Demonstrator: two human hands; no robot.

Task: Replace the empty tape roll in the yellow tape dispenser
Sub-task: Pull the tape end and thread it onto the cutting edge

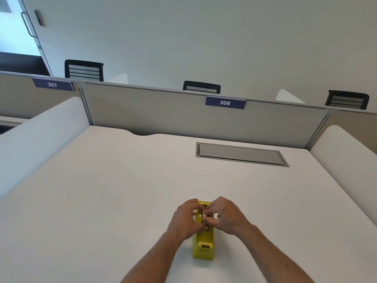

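Observation:
The yellow tape dispenser (204, 244) stands on the white desk (122, 190), its cutter end pointing toward me. My left hand (186, 217) curls around its left side at the roll bay. My right hand (224, 215) pinches a small pale roll (201, 216) seated in the bay, fingertips meeting those of the left hand over it. Most of the roll is hidden by my fingers, so whether it is empty or full cannot be told.
A grey cable hatch (240, 154) is set into the desk at the back right. A grey partition (163, 113) labelled 306 closes the far edge, with white side dividers (40, 135) left and right. Black chair backs show beyond.

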